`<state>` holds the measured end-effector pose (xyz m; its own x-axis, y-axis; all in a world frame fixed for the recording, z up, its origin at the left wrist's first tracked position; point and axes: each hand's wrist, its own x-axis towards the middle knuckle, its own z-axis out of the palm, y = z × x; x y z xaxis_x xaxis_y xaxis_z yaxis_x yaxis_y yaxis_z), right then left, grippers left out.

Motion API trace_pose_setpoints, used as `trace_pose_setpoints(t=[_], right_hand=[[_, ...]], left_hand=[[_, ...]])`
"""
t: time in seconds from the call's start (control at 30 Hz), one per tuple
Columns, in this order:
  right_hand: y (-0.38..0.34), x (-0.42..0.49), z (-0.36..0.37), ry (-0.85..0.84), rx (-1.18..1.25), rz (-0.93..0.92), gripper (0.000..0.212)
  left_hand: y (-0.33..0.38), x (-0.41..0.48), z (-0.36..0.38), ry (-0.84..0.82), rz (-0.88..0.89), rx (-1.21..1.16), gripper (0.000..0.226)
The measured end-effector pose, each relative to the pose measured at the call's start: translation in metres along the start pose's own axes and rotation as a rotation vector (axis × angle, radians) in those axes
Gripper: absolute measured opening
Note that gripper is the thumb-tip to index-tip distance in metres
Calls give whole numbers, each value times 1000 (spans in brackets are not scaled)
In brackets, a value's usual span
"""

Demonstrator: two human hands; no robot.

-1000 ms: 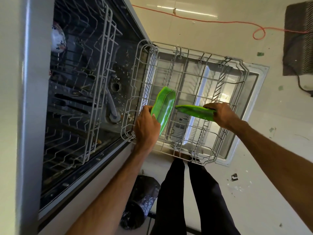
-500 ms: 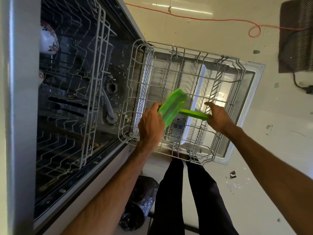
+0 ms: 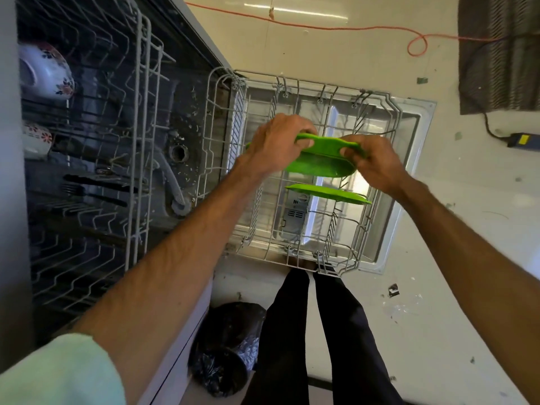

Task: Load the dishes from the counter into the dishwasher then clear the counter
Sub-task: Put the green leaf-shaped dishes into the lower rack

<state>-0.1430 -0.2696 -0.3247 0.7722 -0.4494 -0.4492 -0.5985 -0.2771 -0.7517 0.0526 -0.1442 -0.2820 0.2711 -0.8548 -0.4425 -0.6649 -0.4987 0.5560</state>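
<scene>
While the lower rack (image 3: 211,112) stands pulled out over the open door, contents: second green plate (image 3: 327,194), seen edge-on.
Held green plate (image 3: 318,166): above the rack, over the second one.
Left hand (image 3: 277,141): fingers curled over its left rim.
Right hand (image 3: 372,163): pinching its right rim.
Upper rack (image 3: 140,112): patterned bowl (image 3: 46,71), dark cutlery (image 3: 93,185).

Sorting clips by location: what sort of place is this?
Probably a home kitchen: an open dishwasher with its lower rack pulled out, a green plate held over it, floral cups inside.
</scene>
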Motion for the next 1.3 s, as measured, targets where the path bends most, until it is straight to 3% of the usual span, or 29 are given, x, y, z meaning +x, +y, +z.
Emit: trace_pose_setpoints(t=[0.17,0.43,0.67,0.9,1.03,1.17,1.3], right_hand=[[27,-2,-19,71,36,79,26],[37,-11,-23,-2,-82,60,20],[40,-11,-28,16,-34,97,23],[33,-6,-29,-65,-172,-45,24],[30,0,-33,-33,-219,-52,32],[30,6,-36,-47,-297,-5,33],[29,4,-28,-122,-349,-15,31]], left_hand=[[-18,19,0,-13,-79,71,14],[-2,27,16,-86,-11,67,16],[-10,25,27,71,-114,-92,24],[-29,18,43,99,-196,-118,13],[-46,9,55,147,-354,-71,20],[-49,-12,71,-25,-553,5,34],[-39,-32,103,-227,-481,32,35]])
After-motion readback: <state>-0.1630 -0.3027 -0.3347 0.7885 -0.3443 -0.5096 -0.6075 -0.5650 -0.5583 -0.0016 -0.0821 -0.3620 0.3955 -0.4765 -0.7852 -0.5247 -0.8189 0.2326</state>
